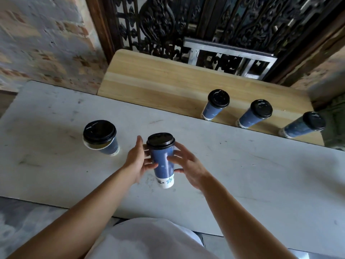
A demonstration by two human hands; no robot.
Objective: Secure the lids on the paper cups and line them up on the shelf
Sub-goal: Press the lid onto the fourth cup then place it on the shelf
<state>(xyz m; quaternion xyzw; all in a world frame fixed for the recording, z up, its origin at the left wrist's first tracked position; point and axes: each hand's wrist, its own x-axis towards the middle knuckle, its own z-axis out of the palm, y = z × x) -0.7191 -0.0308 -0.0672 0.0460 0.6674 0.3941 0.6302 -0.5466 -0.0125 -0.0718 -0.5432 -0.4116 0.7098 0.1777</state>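
Note:
A tall blue paper cup (163, 161) with a black lid (160, 140) is at the middle of the white table, lifted and tilted slightly. My left hand (138, 159) grips its left side. My right hand (186, 167) touches its right side with fingers spread around it. A shorter lidded blue cup (100, 137) stands on the table to the left. Three lidded blue cups (214, 105) (255, 114) (304, 125) stand in a row along the near right edge of the wooden shelf (158, 83).
The white table (261, 174) runs across the view, with the wooden shelf just behind it. A dark ornate metal grille (186, 25) and a metal frame (229, 53) rise behind the shelf. A rough brick wall (37, 43) is at the left.

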